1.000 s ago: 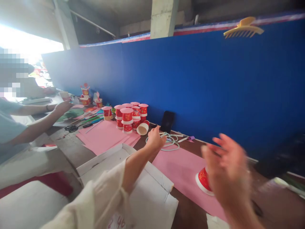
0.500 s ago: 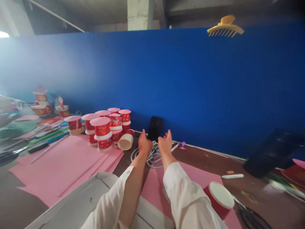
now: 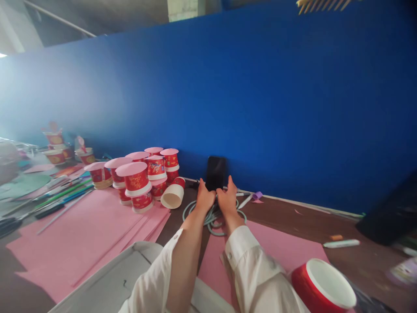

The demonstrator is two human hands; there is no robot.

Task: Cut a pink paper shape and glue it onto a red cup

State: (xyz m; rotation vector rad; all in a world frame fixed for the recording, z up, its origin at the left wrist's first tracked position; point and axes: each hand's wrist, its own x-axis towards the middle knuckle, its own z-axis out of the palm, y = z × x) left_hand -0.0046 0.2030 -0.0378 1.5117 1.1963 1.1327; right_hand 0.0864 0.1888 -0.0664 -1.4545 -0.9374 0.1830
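Observation:
A black phone (image 3: 216,171) leans upright against the blue partition at the back of the table. My left hand (image 3: 205,198) grips its lower left corner, with the thumb across the front. On the lower right corner is my right hand (image 3: 227,201), its thumb almost meeting the left one. Most of the other fingers are hidden at the phone's sides. Beneath both wrists lies a coiled pale cable (image 3: 212,215). Just left of my left hand, a paper cup (image 3: 172,195) lies on its side.
Stacked red paper cups (image 3: 135,178) with pink discs stand on the left. Pink paper sheets (image 3: 81,234) cover the table's left side. A red cup (image 3: 322,284) is near my right sleeve, with a white marker (image 3: 341,244) beyond it. The blue partition (image 3: 276,108) bounds the back.
Both hands have come closer together and closed in on the phone's lower end. The view has tipped downward, and the yellow hair claw is now mostly out of the picture.

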